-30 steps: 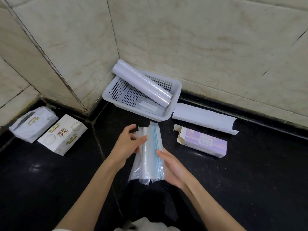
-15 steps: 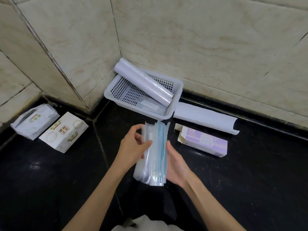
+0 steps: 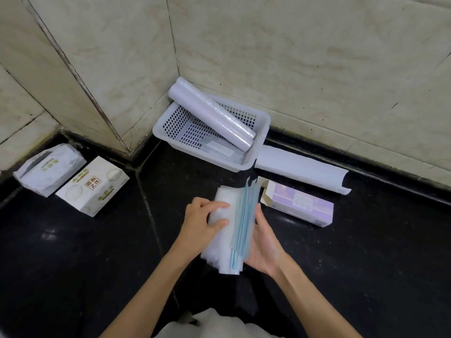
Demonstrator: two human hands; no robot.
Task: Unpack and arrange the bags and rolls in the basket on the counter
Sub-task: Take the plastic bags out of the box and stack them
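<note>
A stack of clear zip bags [image 3: 230, 230] with blue seal strips stands on edge between my two hands above the black counter. My left hand [image 3: 201, 222] grips its left face, thumb and fingers curled onto the plastic. My right hand [image 3: 264, 245] cups the stack's right side from below. The white perforated basket [image 3: 262, 140] sits in the wall corner. A pale wrapped roll [image 3: 211, 115] leans across it, one end over the rim. Flat clear bags [image 3: 219, 151] lie on the basket's floor.
A white flattened carton [image 3: 302, 169] lies right of the basket, and an opened lilac box [image 3: 299, 206] sits in front of it. At the left stand a white printed box [image 3: 94, 185] and a soft white pack [image 3: 50, 168]. Tiled walls close in the counter's back.
The stack of bags has shifted slightly in my hands and my left fingers have slid over its left face. My right hand stays under its right side.
</note>
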